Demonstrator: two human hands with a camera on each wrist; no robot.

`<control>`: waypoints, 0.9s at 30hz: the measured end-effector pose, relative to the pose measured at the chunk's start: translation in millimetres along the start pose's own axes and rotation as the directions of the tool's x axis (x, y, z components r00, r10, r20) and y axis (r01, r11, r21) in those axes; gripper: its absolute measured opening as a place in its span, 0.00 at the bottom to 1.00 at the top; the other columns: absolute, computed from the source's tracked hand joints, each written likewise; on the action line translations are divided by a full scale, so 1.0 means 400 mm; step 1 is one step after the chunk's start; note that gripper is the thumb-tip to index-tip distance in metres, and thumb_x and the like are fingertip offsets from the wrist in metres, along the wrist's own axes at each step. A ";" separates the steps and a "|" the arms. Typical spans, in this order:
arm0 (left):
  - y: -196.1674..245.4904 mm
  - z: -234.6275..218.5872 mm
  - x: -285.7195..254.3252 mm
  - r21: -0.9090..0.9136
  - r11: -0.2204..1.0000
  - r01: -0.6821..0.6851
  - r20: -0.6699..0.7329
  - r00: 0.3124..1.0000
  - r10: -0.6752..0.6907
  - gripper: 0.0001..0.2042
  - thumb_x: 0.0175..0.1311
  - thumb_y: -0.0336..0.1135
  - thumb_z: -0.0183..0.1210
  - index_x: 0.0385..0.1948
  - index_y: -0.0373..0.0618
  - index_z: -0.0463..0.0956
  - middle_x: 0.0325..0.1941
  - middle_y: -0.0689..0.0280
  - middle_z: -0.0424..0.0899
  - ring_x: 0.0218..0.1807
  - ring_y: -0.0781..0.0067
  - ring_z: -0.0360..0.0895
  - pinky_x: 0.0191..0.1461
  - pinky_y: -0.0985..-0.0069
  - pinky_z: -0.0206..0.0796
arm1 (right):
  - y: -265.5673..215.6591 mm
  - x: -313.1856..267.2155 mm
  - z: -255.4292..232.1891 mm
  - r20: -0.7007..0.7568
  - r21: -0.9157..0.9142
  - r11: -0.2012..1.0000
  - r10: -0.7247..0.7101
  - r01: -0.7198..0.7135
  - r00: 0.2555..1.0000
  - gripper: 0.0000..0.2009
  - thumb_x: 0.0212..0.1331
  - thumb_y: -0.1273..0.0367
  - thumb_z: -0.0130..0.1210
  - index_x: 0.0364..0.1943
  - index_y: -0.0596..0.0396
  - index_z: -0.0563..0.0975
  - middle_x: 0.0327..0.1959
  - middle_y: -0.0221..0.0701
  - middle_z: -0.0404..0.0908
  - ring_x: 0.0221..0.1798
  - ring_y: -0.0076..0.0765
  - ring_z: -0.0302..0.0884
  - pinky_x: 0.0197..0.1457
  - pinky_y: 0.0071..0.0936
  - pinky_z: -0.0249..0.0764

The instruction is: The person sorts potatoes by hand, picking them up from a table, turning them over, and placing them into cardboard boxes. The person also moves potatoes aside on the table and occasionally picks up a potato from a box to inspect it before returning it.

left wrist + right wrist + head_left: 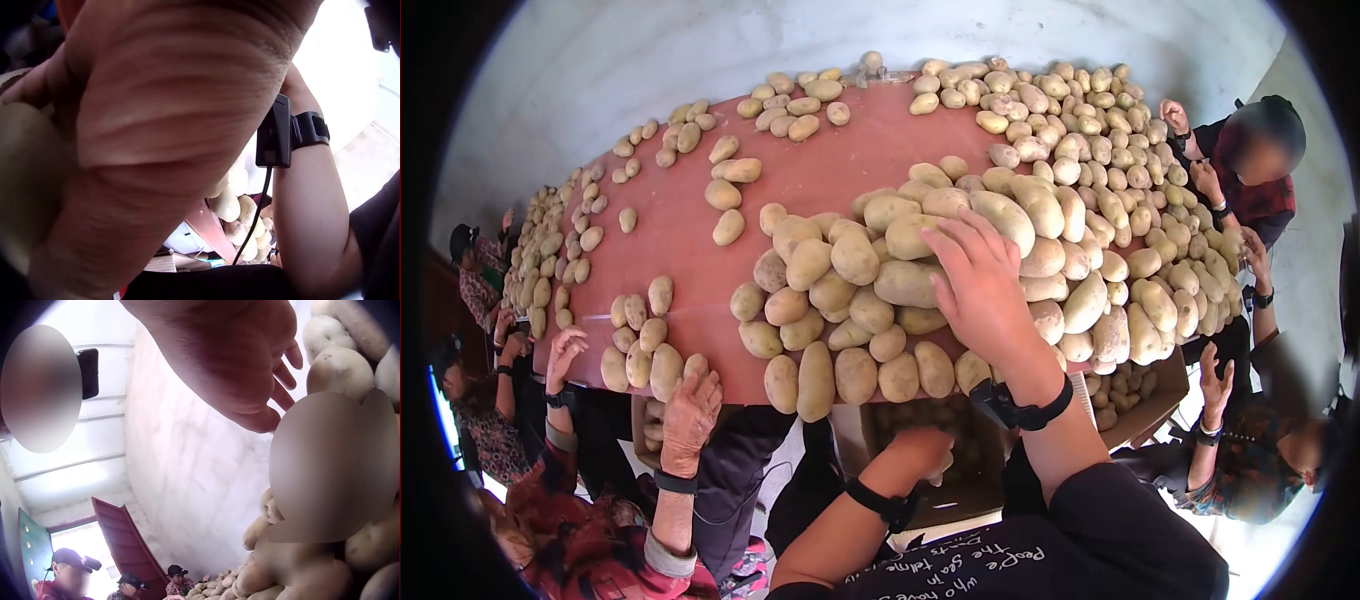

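Note:
Potatoes (855,258) lie heaped on the red table (870,130). My right hand (980,285) reaches over the heap from the near side, its fingers spread over a potato (910,237). In the right wrist view that hand (231,362) has its fingers loosely bent beside more potatoes (340,372). Below the table's near edge, my left hand (915,455) is over a cardboard box. The left wrist view shows this hand (156,119) large and close, its fingers and thumb round a pale potato (28,181).
Another person's hand (690,415) touches potatoes at the near left edge. More people's hands (1215,385) are at the right and far left. A cardboard box (1155,400) of potatoes stands under the right edge. A pale wall (700,50) runs behind the table.

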State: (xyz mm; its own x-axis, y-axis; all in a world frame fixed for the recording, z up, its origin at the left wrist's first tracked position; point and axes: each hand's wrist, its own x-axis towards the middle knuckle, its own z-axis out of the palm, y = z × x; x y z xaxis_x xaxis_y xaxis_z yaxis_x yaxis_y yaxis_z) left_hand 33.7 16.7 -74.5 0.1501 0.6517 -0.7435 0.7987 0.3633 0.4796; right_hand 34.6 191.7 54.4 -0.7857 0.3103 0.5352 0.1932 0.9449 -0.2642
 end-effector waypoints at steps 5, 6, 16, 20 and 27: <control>0.004 -0.058 -0.037 -0.168 0.978 -0.120 -0.006 0.993 0.120 0.26 0.50 0.39 0.70 0.53 0.42 0.77 0.50 0.55 0.83 0.49 0.53 0.82 0.54 0.64 0.73 | 0.000 0.010 0.025 -0.004 -0.101 0.992 0.077 -0.077 0.997 0.24 0.53 0.73 0.56 0.57 0.50 0.73 0.58 0.36 0.73 0.70 0.47 0.60 0.65 0.46 0.57; -0.004 -0.080 -0.052 -0.239 0.952 -0.190 -0.017 0.981 0.192 0.24 0.52 0.39 0.68 0.52 0.40 0.77 0.50 0.55 0.83 0.49 0.54 0.82 0.54 0.65 0.73 | 0.000 0.013 0.030 -0.001 -0.114 0.990 0.084 -0.084 0.996 0.23 0.53 0.73 0.56 0.57 0.50 0.73 0.58 0.36 0.73 0.70 0.47 0.60 0.66 0.46 0.56; -0.082 -0.209 -0.122 -0.748 -0.020 -0.664 -0.656 0.733 0.179 0.17 0.71 0.28 0.50 0.60 0.41 0.65 0.52 0.59 0.78 0.54 0.67 0.78 0.52 0.74 0.74 | 0.017 0.040 0.050 -0.019 -0.185 0.979 0.087 -0.089 0.996 0.21 0.54 0.71 0.55 0.55 0.54 0.74 0.55 0.36 0.75 0.67 0.43 0.64 0.66 0.46 0.55; -0.074 -0.230 -0.112 -0.673 -0.201 -0.712 -0.733 0.678 0.056 0.20 0.72 0.27 0.47 0.64 0.39 0.59 0.61 0.55 0.72 0.62 0.62 0.73 0.60 0.68 0.70 | 0.023 0.042 0.062 -0.070 -0.202 0.979 0.029 -0.042 0.997 0.20 0.50 0.70 0.59 0.51 0.53 0.77 0.51 0.33 0.77 0.65 0.41 0.66 0.66 0.45 0.55; -0.067 -0.231 -0.108 -0.584 -0.378 -0.718 -0.779 0.627 0.011 0.20 0.75 0.33 0.44 0.65 0.37 0.58 0.63 0.52 0.70 0.66 0.56 0.69 0.67 0.60 0.67 | 0.002 0.040 0.034 -0.134 -0.043 0.999 0.025 -0.031 0.991 0.23 0.40 0.68 0.68 0.47 0.51 0.79 0.46 0.30 0.78 0.59 0.41 0.70 0.62 0.44 0.57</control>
State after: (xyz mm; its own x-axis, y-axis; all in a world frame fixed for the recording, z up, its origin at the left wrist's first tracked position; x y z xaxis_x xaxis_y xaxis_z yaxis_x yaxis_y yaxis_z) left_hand -48.0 40.3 -12.2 -0.3507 0.9314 -0.0979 -0.7502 -0.2168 0.6247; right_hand 14.3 196.0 51.8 -0.6948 0.3454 0.6308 0.2428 0.9383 -0.2462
